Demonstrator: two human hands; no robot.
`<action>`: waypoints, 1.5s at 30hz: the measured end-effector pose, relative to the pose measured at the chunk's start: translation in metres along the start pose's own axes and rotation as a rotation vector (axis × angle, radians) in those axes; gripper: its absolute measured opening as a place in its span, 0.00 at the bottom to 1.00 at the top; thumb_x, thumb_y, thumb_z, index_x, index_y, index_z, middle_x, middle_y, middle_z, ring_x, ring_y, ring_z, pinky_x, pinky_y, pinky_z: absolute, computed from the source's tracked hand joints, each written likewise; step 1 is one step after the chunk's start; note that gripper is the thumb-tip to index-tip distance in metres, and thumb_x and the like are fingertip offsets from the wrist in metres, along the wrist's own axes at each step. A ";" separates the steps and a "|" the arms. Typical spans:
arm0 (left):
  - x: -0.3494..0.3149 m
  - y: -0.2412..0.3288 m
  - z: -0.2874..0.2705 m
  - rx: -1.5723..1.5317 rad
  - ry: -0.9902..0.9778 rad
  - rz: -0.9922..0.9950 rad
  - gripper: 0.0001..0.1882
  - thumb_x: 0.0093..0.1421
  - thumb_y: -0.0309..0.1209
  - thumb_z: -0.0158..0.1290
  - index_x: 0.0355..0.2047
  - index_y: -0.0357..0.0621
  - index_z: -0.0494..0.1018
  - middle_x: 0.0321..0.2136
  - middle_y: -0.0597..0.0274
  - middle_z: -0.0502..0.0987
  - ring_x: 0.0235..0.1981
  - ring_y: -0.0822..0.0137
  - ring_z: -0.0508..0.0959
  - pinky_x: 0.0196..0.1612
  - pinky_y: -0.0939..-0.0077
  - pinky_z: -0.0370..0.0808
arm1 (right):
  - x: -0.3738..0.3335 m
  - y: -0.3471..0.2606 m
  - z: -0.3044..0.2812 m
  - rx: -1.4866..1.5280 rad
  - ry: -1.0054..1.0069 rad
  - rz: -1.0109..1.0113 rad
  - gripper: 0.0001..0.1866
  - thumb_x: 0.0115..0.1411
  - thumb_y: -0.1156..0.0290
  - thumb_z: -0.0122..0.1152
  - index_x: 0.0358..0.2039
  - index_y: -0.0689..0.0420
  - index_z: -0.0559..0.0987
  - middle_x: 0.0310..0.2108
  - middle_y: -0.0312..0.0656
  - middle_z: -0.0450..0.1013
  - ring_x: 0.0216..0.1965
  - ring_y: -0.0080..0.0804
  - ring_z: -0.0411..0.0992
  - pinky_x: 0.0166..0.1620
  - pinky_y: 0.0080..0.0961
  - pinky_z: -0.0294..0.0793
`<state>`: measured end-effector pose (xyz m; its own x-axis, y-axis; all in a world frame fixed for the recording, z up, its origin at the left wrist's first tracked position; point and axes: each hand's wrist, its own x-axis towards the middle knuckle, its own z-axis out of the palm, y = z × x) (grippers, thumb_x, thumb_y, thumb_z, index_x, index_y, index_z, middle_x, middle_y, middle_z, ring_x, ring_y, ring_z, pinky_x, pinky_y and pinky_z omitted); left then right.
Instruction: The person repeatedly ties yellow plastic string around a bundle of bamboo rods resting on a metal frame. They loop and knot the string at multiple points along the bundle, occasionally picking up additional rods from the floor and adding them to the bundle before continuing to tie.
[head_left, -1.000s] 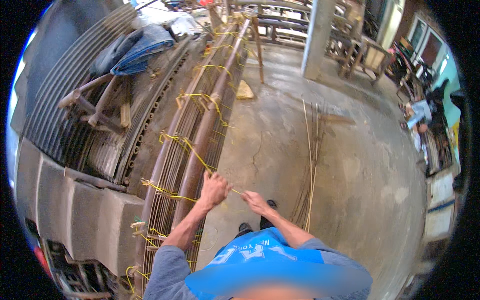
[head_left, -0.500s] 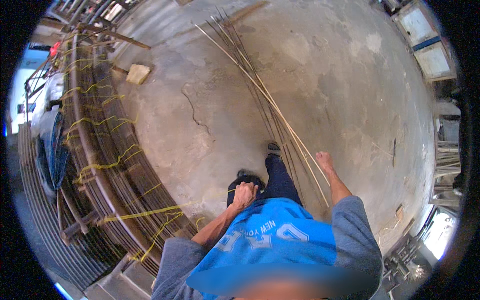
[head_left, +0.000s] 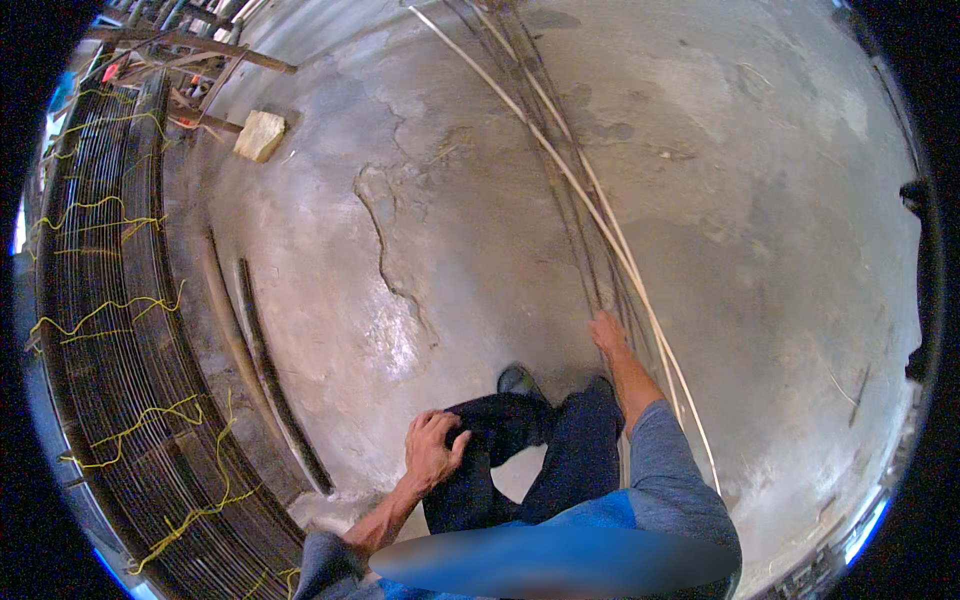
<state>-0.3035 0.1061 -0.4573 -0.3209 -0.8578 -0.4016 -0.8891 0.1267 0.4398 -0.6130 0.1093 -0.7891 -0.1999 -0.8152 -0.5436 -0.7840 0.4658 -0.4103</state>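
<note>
While the left hand [head_left: 432, 450] is rested, fingers loosely spread, on the dark-trousered left knee [head_left: 478, 432], the right hand [head_left: 607, 333] is held low at the thin dark rods [head_left: 592, 275] on the grey concrete floor [head_left: 760, 300]; whether one is gripped cannot be told. Just right, two long pale rods [head_left: 649, 309] are crossed; if a dark rod were lifted abruptly, it could be snagged or the pale ones dragged along.
</note>
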 end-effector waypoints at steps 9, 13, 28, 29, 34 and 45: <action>-0.008 -0.026 -0.003 -0.079 0.168 -0.123 0.07 0.42 0.30 0.54 0.24 0.44 0.72 0.28 0.61 0.74 0.36 0.60 0.71 0.41 0.67 0.66 | 0.015 -0.002 0.010 -0.133 0.260 0.089 0.16 0.55 0.64 0.48 0.41 0.60 0.67 0.34 0.50 0.69 0.37 0.47 0.68 0.37 0.36 0.68; -0.021 -0.022 -0.005 -0.125 0.105 -0.198 0.09 0.43 0.33 0.53 0.25 0.43 0.72 0.28 0.60 0.74 0.36 0.59 0.71 0.41 0.65 0.66 | -0.012 -0.043 -0.085 0.129 0.509 0.136 0.15 0.56 0.63 0.46 0.38 0.60 0.69 0.31 0.49 0.70 0.34 0.44 0.69 0.35 0.33 0.67; -0.136 0.149 -0.156 -0.333 0.495 -0.071 0.30 0.49 0.42 0.51 0.48 0.35 0.60 0.48 0.43 0.62 0.51 0.49 0.60 0.53 0.61 0.57 | -0.164 -0.519 -0.594 0.868 0.582 -0.778 0.14 0.59 0.66 0.42 0.41 0.61 0.71 0.33 0.42 0.68 0.33 0.32 0.65 0.36 0.25 0.65; -0.150 0.153 -0.173 -0.262 0.642 -0.204 0.34 0.48 0.43 0.52 0.50 0.35 0.56 0.49 0.42 0.60 0.52 0.49 0.59 0.54 0.61 0.55 | -0.186 -0.577 -0.604 1.019 0.557 -0.949 0.13 0.59 0.67 0.42 0.38 0.60 0.71 0.29 0.41 0.67 0.33 0.34 0.65 0.39 0.26 0.64; -0.256 0.145 -0.241 -0.178 1.117 -0.529 0.36 0.49 0.41 0.53 0.53 0.36 0.52 0.48 0.42 0.61 0.50 0.52 0.62 0.53 0.65 0.57 | -0.337 -0.779 -0.568 1.426 -0.461 -1.092 0.10 0.60 0.63 0.42 0.30 0.53 0.69 0.12 0.29 0.58 0.08 0.15 0.52 0.10 0.14 0.52; -0.602 0.203 -0.305 -0.660 0.961 -0.938 0.09 0.52 0.28 0.47 0.31 0.35 0.72 0.14 0.61 0.72 0.16 0.75 0.71 0.22 0.80 0.68 | -0.406 -0.843 -0.326 1.199 -0.913 -0.373 0.08 0.57 0.72 0.38 0.26 0.62 0.64 0.19 0.43 0.64 0.19 0.34 0.67 0.18 0.29 0.70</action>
<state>-0.1910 0.4966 0.1184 0.8325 -0.5228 -0.1837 -0.2572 -0.6582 0.7076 -0.0628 -0.0647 0.0157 0.6559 -0.6718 -0.3441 0.2958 0.6482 -0.7017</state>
